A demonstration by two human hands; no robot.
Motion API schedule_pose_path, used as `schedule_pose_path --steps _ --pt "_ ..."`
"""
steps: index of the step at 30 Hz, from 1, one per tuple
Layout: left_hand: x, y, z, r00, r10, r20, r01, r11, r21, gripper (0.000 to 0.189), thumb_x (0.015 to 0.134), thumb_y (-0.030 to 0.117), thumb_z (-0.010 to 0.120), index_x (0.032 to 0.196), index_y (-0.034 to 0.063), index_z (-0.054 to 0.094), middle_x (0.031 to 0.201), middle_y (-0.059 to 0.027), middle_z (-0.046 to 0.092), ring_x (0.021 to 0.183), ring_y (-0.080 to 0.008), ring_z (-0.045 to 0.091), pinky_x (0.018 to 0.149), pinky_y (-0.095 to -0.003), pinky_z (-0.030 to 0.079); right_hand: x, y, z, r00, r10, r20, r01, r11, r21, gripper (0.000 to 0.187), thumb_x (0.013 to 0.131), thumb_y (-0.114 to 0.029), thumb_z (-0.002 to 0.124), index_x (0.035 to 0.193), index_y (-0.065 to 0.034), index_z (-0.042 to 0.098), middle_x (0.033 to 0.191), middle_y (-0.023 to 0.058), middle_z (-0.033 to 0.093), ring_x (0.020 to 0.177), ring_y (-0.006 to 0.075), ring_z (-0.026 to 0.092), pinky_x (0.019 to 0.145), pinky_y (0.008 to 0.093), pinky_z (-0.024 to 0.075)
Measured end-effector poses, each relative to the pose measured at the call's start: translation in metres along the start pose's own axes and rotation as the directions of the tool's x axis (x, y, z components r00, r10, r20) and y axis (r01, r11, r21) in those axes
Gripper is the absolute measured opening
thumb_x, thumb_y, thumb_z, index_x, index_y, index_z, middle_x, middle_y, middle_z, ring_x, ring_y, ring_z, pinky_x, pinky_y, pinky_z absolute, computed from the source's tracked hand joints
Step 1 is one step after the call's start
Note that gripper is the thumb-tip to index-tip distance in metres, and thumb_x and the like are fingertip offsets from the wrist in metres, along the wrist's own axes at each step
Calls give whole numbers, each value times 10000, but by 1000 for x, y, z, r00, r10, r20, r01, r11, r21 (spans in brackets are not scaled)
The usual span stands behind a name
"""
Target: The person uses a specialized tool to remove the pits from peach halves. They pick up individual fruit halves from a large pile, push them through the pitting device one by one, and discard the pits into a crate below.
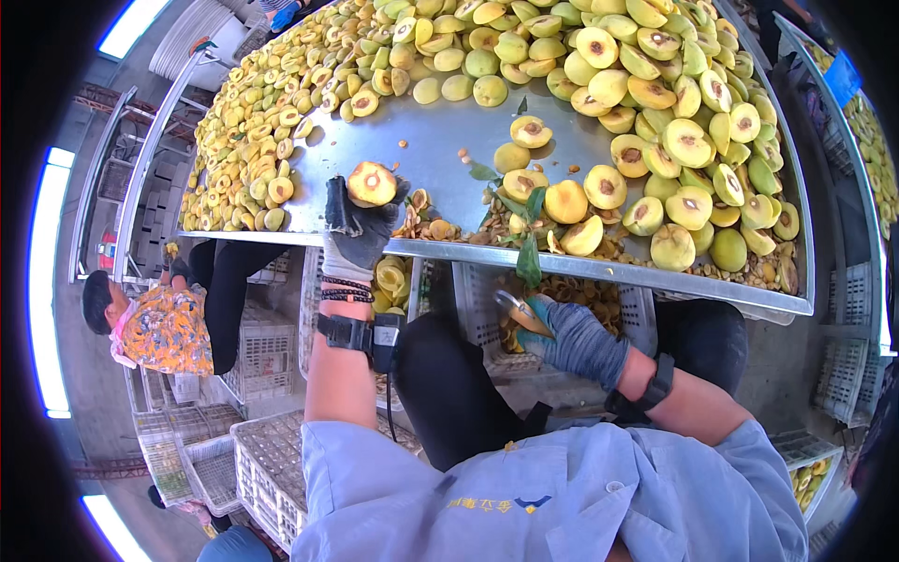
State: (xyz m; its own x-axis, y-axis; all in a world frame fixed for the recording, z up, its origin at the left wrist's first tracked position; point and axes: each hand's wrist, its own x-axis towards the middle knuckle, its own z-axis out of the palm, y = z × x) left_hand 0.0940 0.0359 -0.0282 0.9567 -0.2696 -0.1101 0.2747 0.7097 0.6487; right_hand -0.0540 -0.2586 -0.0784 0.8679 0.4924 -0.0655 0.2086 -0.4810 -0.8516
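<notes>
Over the near edge of a metal table (421, 133), my left hand (362, 228), in a dark worn glove, holds a halved yellow fruit (371, 184) with its cut face up. My right hand (576, 337), in a grey-blue knit glove, grips a small tool with a curved metal end (514, 309), below the table's edge and over a crate of scraps (597, 298). The tool's exact kind is unclear. Halved fruits with brown pit centres (687, 142) lie heaped on the table, with leaves (529, 260) and pit fragments near its front edge.
A crate with yellow fruit halves (392, 281) stands under the table, left of my knees. A co-worker in an orange patterned top (165, 330) sits at the left. Stacked plastic crates (270, 471) stand behind on the left. Another fruit-laden table (867, 140) runs along the right.
</notes>
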Motion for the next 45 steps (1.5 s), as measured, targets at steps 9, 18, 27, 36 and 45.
schedule_pose_path --steps 9,18,27,36,45 --pt "-23 -20 38 979 195 -60 -131 827 546 459 862 273 557 1211 7 423 1025 -123 543 945 -222 562 766 -289 497 -2 6 5 999 -21 -50 20 1000 -12 432 759 -318 608 1053 -28 478 869 222 583 817 378 570 707 430 456" --pt "-62 -65 105 996 88 20 -72 649 757 441 876 242 506 1228 -8 414 1040 -100 573 851 -128 568 739 -221 457 -1 -9 -17 901 -89 -424 183 966 186 427 745 -221 647 1087 -26 481 893 218 581 827 376 574 706 404 465" --pt "-101 -130 91 911 286 297 -305 -15 952 665 734 166 675 1244 -45 303 1103 -126 530 1003 -243 536 849 -329 444 -19 -9 -20 846 -246 -473 165 965 -206 484 761 -245 616 1164 -25 462 994 208 573 855 349 584 726 409 477" --pt "-131 -154 95 974 214 69 -128 276 952 373 731 17 635 1084 8 516 986 -88 592 907 -163 565 815 -272 442 -47 -10 -13 880 -391 -271 109 719 -686 486 746 -194 568 1199 -71 444 785 105 545 600 219 575 497 344 440" --pt "-159 -168 82 977 171 129 -110 -118 987 357 726 46 624 1065 35 510 919 -155 604 879 -317 590 743 -321 472 -55 18 12 947 -295 -127 74 586 -807 374 788 -106 456 1160 -65 450 773 110 549 614 235 591 514 354 453"
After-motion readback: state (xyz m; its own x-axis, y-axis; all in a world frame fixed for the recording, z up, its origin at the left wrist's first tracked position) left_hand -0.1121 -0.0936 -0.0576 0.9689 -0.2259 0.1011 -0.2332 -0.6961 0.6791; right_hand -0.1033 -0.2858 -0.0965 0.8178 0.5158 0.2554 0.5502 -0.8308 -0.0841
